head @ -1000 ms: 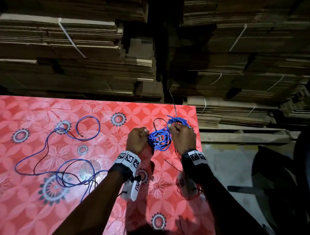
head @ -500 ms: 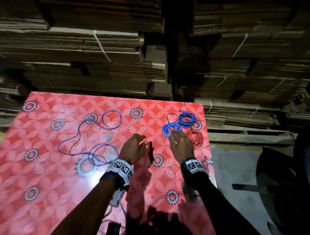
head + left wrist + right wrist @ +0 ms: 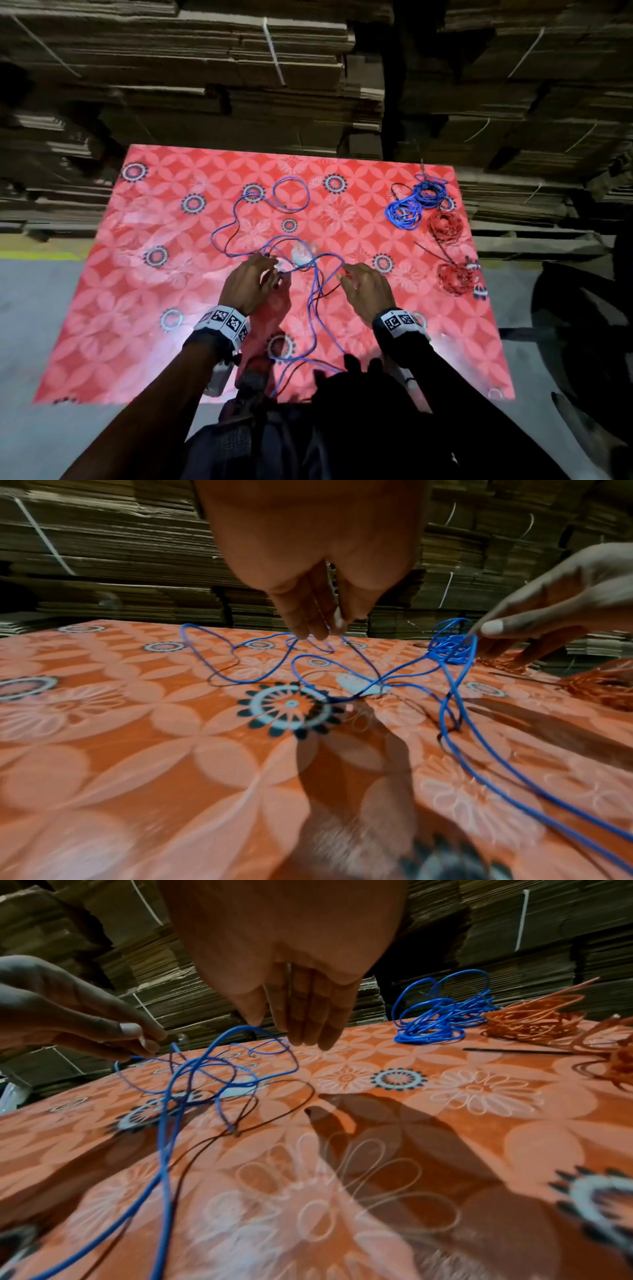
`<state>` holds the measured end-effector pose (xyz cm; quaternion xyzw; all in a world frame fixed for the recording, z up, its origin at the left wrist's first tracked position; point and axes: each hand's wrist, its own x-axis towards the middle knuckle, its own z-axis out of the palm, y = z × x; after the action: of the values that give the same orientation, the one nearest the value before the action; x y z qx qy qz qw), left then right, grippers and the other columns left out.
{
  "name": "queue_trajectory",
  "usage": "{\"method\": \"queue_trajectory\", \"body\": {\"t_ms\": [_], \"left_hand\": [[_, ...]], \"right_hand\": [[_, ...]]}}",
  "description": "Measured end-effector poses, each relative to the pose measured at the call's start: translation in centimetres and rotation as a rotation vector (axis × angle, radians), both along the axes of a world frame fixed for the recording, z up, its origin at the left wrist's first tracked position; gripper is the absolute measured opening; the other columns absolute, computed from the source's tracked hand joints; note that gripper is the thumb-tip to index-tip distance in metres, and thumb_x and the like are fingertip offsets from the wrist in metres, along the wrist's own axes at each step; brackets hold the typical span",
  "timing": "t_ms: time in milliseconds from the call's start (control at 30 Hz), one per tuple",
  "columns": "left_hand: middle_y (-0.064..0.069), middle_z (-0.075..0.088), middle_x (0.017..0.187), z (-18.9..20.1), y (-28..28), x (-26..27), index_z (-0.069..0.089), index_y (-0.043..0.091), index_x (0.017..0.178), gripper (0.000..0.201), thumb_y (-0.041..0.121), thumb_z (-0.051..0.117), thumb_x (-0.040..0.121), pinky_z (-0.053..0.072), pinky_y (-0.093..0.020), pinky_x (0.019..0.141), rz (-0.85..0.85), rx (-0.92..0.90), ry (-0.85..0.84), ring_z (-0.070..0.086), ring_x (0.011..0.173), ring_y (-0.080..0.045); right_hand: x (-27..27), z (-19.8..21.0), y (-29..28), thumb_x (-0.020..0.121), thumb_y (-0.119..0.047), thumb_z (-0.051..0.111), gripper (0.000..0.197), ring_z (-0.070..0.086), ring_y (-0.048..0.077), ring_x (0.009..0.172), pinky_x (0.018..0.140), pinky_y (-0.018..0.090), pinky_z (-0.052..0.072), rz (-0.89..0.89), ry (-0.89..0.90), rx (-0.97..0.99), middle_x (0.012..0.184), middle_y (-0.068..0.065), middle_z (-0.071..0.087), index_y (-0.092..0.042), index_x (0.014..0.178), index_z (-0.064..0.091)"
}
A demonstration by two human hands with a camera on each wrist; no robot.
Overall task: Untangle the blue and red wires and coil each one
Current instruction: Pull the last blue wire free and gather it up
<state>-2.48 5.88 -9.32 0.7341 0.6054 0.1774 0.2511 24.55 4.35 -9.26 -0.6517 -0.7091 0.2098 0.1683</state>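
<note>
A long loose blue wire (image 3: 309, 197) sprawls in open loops over the middle of the red flowered table cloth (image 3: 171, 274); it runs on to the near edge. My left hand (image 3: 270, 270) pinches a strand of it between thumb and fingers (image 3: 143, 1045), lifting it slightly. My right hand (image 3: 344, 274) hovers just right of it, fingers straight (image 3: 308, 1031), thumb tip touching a raised loop. Two finished blue coils (image 3: 411, 205) lie at the far right corner. Beside them lie two red coils (image 3: 445, 222).
Bundled stacks of flattened cardboard (image 3: 239, 85) rise behind the table. A thin dark strand (image 3: 428, 250) lies between the red coils. Grey floor (image 3: 34, 308) shows at the left, and a dark chair-like shape (image 3: 582, 308) stands at the right.
Both hands held a blue coil at the far right corner, set it down there, then came back to the loose blue wire in the middle. My left hand has pinched a strand.
</note>
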Motion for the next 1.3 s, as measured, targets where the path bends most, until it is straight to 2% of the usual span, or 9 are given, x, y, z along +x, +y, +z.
{"method": "queue_trajectory", "body": {"t_ms": [133,233,467,600,733,867,1033,1133,1300], "left_hand": [[-0.004,0.069,0.099,-0.5,-2.4,-2.6,0.071,0.024,0.103,0.033,0.043,0.048,0.088,0.053,-0.039,0.073,-0.065,-0.088,0.009,0.065,0.093,-0.030],[0.000,0.068,0.087,-0.8,-4.2,-3.1,0.069,0.023,0.093,0.040,0.056,0.045,0.089,0.047,-0.032,0.066,-0.187,-0.173,-0.009,0.063,0.081,-0.024],[0.003,0.065,0.105,-2.9,-7.1,-2.5,0.069,0.026,0.107,0.046,0.061,0.070,0.077,0.043,-0.028,0.072,-0.379,-0.286,0.097,0.061,0.097,-0.020],[0.002,0.062,0.103,-4.3,-8.4,-2.6,0.068,0.022,0.098,0.026,0.042,0.070,0.081,0.039,-0.027,0.064,-0.535,-0.251,0.176,0.061,0.094,-0.024],[0.001,0.071,0.088,-4.7,-8.2,-3.6,0.075,0.022,0.088,0.010,0.023,0.066,0.084,0.045,-0.027,0.064,-0.340,-0.248,0.014,0.067,0.082,-0.024],[0.001,0.070,0.068,-3.8,-6.5,-6.0,0.079,0.018,0.083,0.005,0.022,0.076,0.083,0.039,-0.021,0.059,0.083,-0.259,-0.219,0.064,0.065,-0.015],[-0.017,0.072,0.077,-3.4,-4.6,-10.3,0.077,0.017,0.084,0.012,0.027,0.079,0.077,0.048,-0.033,0.067,0.459,-0.245,-0.049,0.067,0.080,-0.032],[-0.014,0.075,0.086,-3.1,-3.9,-11.2,0.077,0.018,0.089,0.018,0.020,0.083,0.072,0.052,-0.036,0.080,0.430,-0.387,-0.008,0.069,0.091,-0.028],[-0.010,0.067,0.091,-1.0,-2.7,-10.0,0.067,0.009,0.113,0.046,-0.013,0.076,0.073,0.047,-0.031,0.081,0.141,-0.698,-0.301,0.065,0.079,-0.013]], "right_hand": [[-2.7,-0.4,-2.6,0.093,-0.026,0.060,0.027,0.065,0.033,0.098,0.080,0.037,0.048,-0.031,-0.022,-0.033,0.110,0.011,0.070,-0.014,0.116,0.070],[-3.9,-0.5,-4.5,0.093,-0.029,0.059,0.018,0.063,0.035,0.089,0.067,0.036,0.042,-0.062,-0.067,-0.062,0.094,0.010,0.070,-0.015,0.093,0.071],[-5.6,-0.9,-8.0,0.087,-0.056,0.057,0.044,0.060,0.026,0.077,0.067,0.037,0.046,0.018,-0.003,-0.350,0.076,0.005,0.066,-0.013,0.081,0.065],[-5.5,-0.9,-9.4,0.083,-0.049,0.071,0.032,0.057,0.013,0.066,0.065,0.035,0.049,0.120,0.210,-0.445,0.068,-0.006,0.063,-0.017,0.080,0.070],[-5.7,-0.9,-9.5,0.083,-0.048,0.070,0.026,0.059,0.007,0.074,0.077,0.031,0.054,0.119,0.175,-0.693,0.067,-0.013,0.063,-0.023,0.082,0.074],[-4.9,-0.6,-8.2,0.079,-0.076,0.048,0.064,0.063,0.015,0.082,0.076,0.033,0.047,0.254,0.010,-0.745,0.084,0.001,0.071,-0.019,0.088,0.074],[-4.3,-0.6,-6.6,0.093,-0.058,0.053,0.049,0.047,0.019,0.067,0.066,0.034,0.036,0.210,-0.011,-0.659,0.062,-0.003,0.048,-0.020,0.062,0.049],[-4.2,-0.7,-5.3,0.094,-0.044,0.059,0.036,0.058,0.020,0.073,0.069,0.032,0.043,0.237,-0.028,-0.572,0.064,-0.005,0.056,-0.022,0.066,0.060],[-4.8,0.6,-0.8,0.085,-0.042,0.052,0.028,0.062,0.023,0.065,0.065,0.037,0.051,0.160,0.120,-0.291,0.065,0.001,0.066,-0.020,0.069,0.062]]}}
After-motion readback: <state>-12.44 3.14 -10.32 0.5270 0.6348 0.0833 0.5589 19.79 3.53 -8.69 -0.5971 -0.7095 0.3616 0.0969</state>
